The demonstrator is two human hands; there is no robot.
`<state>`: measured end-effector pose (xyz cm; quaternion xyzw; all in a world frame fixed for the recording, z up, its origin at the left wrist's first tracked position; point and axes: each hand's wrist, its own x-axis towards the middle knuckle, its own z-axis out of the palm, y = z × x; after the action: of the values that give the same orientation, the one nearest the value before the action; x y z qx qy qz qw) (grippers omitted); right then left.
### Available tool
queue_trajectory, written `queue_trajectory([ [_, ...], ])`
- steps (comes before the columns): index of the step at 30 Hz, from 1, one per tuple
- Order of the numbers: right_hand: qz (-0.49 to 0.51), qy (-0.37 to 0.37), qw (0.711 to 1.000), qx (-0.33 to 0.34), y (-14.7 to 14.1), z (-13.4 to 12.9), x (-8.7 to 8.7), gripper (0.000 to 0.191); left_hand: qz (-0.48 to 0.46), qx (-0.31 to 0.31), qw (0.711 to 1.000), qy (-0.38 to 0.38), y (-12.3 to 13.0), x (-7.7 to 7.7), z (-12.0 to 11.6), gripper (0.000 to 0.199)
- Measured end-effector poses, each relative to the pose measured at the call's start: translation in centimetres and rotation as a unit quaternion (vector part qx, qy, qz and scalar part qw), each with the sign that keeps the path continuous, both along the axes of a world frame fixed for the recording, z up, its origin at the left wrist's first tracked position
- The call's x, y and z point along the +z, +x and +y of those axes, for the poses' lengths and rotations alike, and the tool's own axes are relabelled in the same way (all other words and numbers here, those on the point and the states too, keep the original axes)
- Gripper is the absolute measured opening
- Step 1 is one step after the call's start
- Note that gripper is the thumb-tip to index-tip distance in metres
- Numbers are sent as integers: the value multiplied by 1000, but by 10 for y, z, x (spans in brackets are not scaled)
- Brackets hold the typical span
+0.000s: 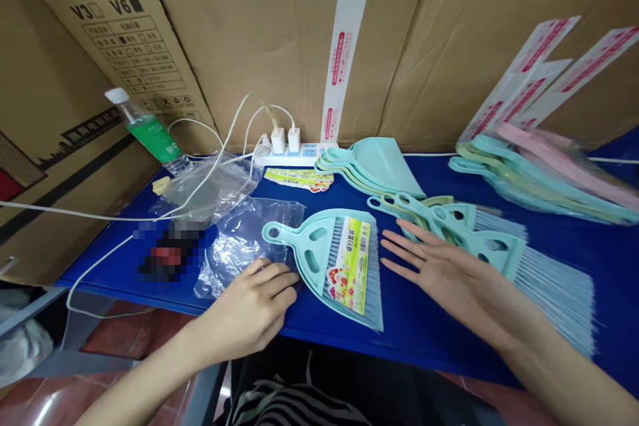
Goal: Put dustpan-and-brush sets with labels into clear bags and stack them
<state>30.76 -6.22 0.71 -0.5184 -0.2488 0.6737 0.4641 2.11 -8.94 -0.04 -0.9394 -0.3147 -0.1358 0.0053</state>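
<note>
A light blue dustpan lies on the blue table with a brush in it and a yellow-green label card over the bristles. My left hand is closed just left of the dustpan, at the lower right edge of a clear plastic bag; its fingertips are hidden, and I cannot make out anything in them. Right of the dustpan, my right hand is open and holds nothing, its fingers spread and pointing left. It is beside several loose brushes, partly covering them.
Stacked dustpans, label cards and a power strip with white cables sit at the back. Bagged sets lie at the right. A bottle leans at the left. Large cardboard boxes wall off the rear.
</note>
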Motion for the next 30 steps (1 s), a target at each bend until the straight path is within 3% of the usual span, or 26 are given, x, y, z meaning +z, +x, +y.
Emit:
queue_trajectory([
  [3, 19, -15, 999, -23, -1, -1, 0, 62, -9, 8, 1000, -9, 2, -2, 2, 14],
  [9, 31, 23, 999, 6, 6, -2, -13, 48, -12, 44, 995, 87, 11, -10, 3, 21],
  [16, 42, -13, 999, 0, 0, -5, -5, 57, -7, 38, 987, 158, 17, -11, 7, 13],
  [21, 38, -5, 999, 18, 0, -4, -6, 58, 20, 47, 976, 212, 23, -12, 9, 24],
  [25, 28, -1, 1000, 10, 2, -1, -8, 59, 31, 51, 974, 218, 23, -10, 11, 26],
  [30, -50, 23, 997, 49, -1, 2, -19, 69, 15, 55, 975, 216, 20, -10, 10, 26],
])
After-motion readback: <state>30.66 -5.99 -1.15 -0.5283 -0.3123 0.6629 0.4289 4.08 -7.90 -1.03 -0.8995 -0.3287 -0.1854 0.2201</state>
